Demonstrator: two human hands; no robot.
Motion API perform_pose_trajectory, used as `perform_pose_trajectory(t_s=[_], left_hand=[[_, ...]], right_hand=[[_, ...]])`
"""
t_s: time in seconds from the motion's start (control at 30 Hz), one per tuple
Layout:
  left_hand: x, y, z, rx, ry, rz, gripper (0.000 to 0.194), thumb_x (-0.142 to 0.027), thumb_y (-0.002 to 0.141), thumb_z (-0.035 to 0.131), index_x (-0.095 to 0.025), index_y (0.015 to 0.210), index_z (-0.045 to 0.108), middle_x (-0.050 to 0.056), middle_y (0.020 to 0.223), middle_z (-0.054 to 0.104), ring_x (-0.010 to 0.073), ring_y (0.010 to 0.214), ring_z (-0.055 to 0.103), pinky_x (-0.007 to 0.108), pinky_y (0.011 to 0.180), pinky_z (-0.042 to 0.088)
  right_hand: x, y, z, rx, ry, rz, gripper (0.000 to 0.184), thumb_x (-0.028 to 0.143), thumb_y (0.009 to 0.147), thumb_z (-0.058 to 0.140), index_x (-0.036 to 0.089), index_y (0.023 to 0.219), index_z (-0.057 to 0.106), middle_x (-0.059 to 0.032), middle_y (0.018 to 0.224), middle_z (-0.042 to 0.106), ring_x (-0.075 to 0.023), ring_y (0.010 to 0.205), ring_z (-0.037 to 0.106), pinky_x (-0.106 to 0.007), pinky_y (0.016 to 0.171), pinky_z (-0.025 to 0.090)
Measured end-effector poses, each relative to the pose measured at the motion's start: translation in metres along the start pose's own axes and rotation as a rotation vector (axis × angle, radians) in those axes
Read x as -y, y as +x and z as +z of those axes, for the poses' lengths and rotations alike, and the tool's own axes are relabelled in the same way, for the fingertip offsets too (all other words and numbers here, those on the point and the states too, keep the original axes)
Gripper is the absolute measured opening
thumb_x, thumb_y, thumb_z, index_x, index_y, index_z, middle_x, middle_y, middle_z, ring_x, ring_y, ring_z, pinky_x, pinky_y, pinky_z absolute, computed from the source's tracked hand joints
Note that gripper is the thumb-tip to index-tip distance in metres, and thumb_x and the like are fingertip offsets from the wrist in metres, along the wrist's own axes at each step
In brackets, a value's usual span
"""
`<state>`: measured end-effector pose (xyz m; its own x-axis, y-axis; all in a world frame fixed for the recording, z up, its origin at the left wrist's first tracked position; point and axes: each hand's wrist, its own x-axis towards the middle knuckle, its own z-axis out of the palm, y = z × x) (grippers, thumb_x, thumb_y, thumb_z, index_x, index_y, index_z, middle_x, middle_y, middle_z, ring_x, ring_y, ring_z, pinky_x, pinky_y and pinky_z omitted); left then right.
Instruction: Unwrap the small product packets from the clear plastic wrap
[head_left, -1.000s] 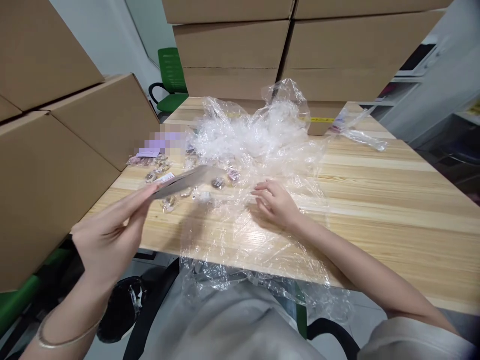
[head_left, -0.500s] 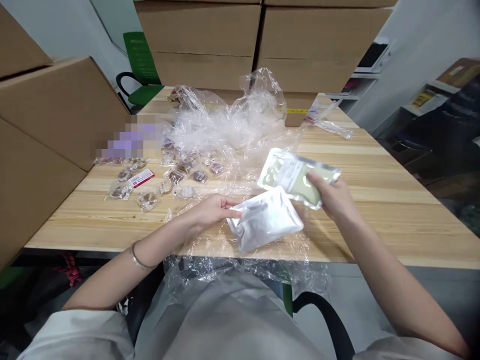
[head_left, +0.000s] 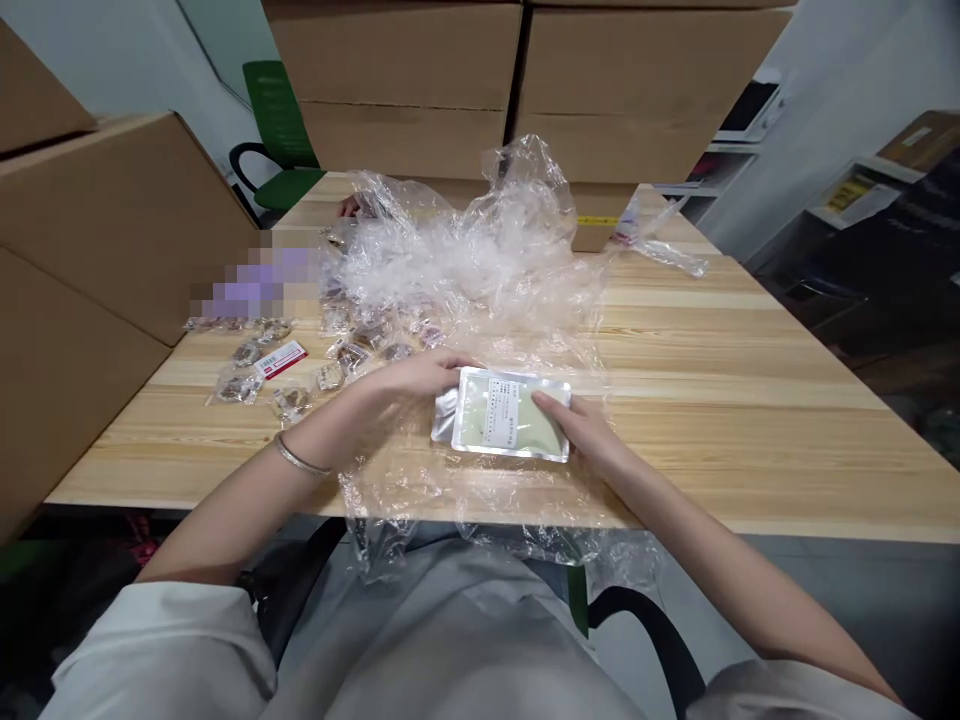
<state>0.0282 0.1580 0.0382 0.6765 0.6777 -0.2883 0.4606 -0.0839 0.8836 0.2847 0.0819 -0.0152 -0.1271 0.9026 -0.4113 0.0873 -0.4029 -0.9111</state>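
My right hand [head_left: 589, 428] grips the right end of a labelled pouch [head_left: 541, 428] with pale green contents and a silver rim, thumb on its face. Behind it sits a silver foil pouch [head_left: 443, 418], mostly covered, with just its left end showing. My left hand [head_left: 431, 373] is closed at the upper left corner of the two pouches; its fingertips are partly hidden behind them. Both pouches are held together above clear plastic film [head_left: 405, 470], which spreads over the table and hangs past its front edge.
A heap of clear plastic film [head_left: 472, 240] covers the table's middle. Several small wrapped pieces [head_left: 292, 400] and a red-and-white card [head_left: 281, 360] lie left. Cardboard boxes stand at the left [head_left: 112, 210] and back [head_left: 412, 90]. Another person's hand [head_left: 349, 206] shows behind the heap.
My right hand has brought the green pouch left and down over the silver pouch. My left hand has shifted slightly left and up, and the two pouches now overlap.
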Motion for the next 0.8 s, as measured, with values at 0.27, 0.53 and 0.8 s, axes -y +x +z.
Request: perform_pose_trajectory(t_s=[0.27,0.53,0.8], left_hand=[[0.022,0.012,-0.032,-0.004,0.192,-0.068,0.035,-0.031,0.086,0.056,-0.02,0.114,0.073,0.008,0.103,0.075,0.0187,0.084,0.066,0.029,0.071,0.049],[0.02,-0.025,-0.01,-0.395,0.799,0.085,0.037,-0.027,0.097,0.041,-0.015,0.121,0.066,0.013,0.115,0.063,0.026,0.106,0.059,0.039,0.091,0.047],[0.065,-0.167,-0.025,-0.317,1.054,-0.096,0.051,-0.028,0.092,0.042,-0.027,0.142,0.052,0.01,0.104,0.059,0.0219,0.077,0.058,0.033,0.069,0.046]], right_hand=[[0.025,0.016,-0.001,-0.115,0.008,-0.138,0.041,0.056,0.09,0.056,0.021,0.11,0.062,-0.0096,0.095,0.072,-0.0231,0.082,0.069,-0.034,0.061,0.059],[0.007,0.012,0.018,-0.278,-1.017,-0.376,0.076,0.068,0.091,0.047,0.011,0.139,0.047,-0.0188,0.101,0.068,-0.0303,0.076,0.065,-0.043,0.061,0.052],[-0.008,-0.071,-0.083,0.164,-1.195,-0.558,0.06,0.03,0.091,0.055,0.033,0.148,0.039,-0.0097,0.151,0.045,-0.0294,0.117,0.062,-0.043,0.085,0.058]])
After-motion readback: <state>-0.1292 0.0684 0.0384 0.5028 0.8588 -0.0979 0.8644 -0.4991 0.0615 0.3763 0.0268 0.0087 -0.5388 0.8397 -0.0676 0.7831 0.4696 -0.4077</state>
